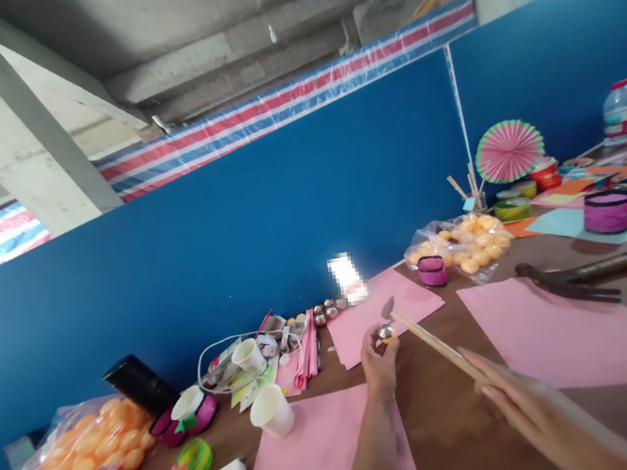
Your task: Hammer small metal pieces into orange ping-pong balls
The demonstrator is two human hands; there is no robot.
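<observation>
My left hand (380, 362) is raised over the brown table (452, 418), its fingertips pinched on a small shiny silver ball (386, 332). My right hand (520, 400) comes in from the lower right and holds a long wooden stick (437, 348). The stick's pointed metal tip (388, 307) sits just above the ball. Pink paper sheets (316, 454) lie under and around both hands.
Bags of orange balls (70, 460) (462, 244), paper cups (272, 411), tape rolls (194, 462), several silver balls (325, 312), a purple container (608, 211), a dark hammer-like tool (591, 276), a paper fan (508, 151) and water bottles (619, 112) crowd the table. A blue partition (230, 232) stands behind.
</observation>
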